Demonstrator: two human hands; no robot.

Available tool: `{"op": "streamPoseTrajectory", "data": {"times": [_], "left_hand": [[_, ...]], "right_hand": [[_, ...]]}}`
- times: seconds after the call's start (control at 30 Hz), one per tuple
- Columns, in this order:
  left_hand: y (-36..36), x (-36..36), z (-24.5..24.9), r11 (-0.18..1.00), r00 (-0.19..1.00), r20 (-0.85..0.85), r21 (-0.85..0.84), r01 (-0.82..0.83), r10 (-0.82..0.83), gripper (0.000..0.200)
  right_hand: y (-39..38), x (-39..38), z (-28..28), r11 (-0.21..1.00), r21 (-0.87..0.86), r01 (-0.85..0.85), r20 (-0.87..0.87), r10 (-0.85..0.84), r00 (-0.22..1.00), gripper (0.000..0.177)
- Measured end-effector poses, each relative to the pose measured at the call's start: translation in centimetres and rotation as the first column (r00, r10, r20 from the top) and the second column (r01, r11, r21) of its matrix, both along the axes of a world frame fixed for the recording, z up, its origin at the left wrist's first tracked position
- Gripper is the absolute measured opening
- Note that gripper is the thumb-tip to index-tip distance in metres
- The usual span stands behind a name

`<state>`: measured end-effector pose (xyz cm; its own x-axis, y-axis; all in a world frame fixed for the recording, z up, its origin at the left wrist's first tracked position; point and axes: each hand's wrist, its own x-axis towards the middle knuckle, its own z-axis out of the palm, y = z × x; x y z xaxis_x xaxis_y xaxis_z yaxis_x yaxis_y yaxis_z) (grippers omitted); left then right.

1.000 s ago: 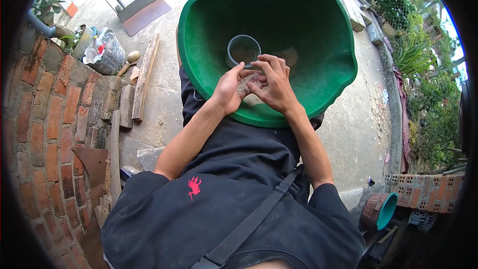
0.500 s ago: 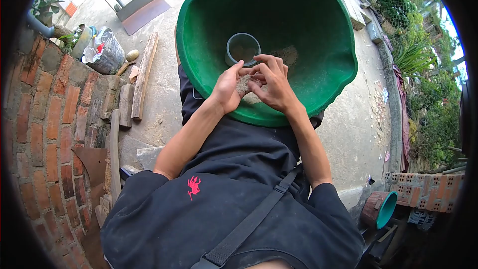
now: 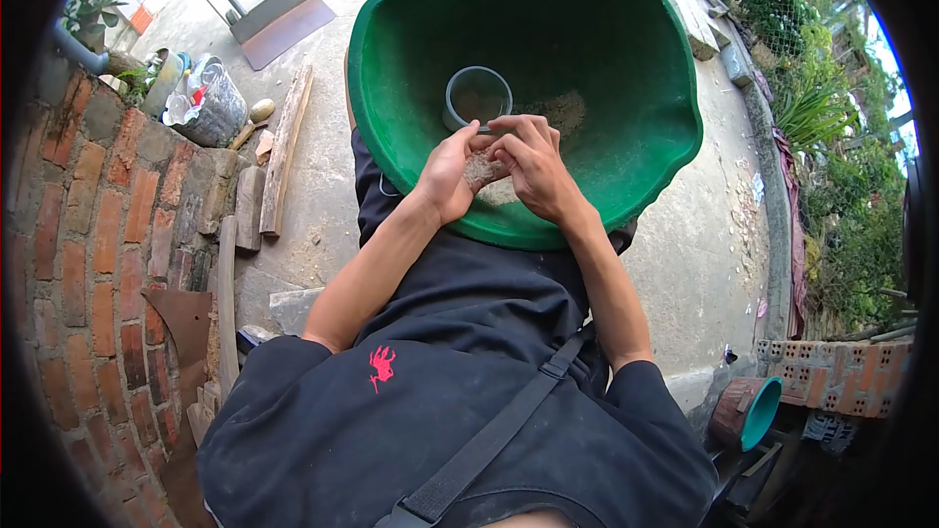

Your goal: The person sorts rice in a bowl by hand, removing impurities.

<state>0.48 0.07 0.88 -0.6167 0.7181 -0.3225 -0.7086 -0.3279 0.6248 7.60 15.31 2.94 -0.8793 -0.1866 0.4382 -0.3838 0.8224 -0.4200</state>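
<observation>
while inside the basin [image 3: 626, 88] at frame centre, the left hand [image 3: 445, 176] and right hand [image 3: 536, 174] pinch grit [image 3: 479, 171] between their fingers [image 3: 511, 130], just below the cup [image 3: 477, 96].

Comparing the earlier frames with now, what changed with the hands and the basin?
The right hand drew its spread fingers in toward the left hand, closing around the sandy clump held between them. Nothing was picked up or let go. The green basin and the small cup in it stayed put.
</observation>
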Motion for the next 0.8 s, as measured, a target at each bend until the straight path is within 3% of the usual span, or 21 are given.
{"op": "streamPoseTrajectory", "data": {"times": [0.17, 0.47, 0.57, 0.8], "left_hand": [[0.0, 0.2, 0.6, 1.000, 1.000, 0.003, -0.013, -0.024, 0.024, 0.041], [-0.1, -0.1, -0.1, 1.000, 1.000, -0.027, -0.002, -0.003, 0.003, 0.041], [-0.1, -0.6, -1.3, 0.994, 0.998, -0.032, 0.095, 0.057, -0.055, 0.042], [0.1, 0.3, 0.0, 0.997, 0.997, -0.021, 0.017, 0.077, -0.076, 0.033]], "right_hand": [[0.1, -0.1, 0.2, 0.992, -0.072, 0.106, -0.059, -0.110, 0.992, 0.012], [-0.5, 0.2, 0.5, 0.998, -0.027, 0.053, -0.049, -0.054, 0.997, 0.014], [-0.6, -0.1, 0.1, 0.999, -0.019, 0.041, -0.081, -0.042, 0.996, 0.013], [-0.6, -0.2, 0.2, 0.998, 0.004, 0.057, -0.114, -0.056, 0.992, 0.016]]}}
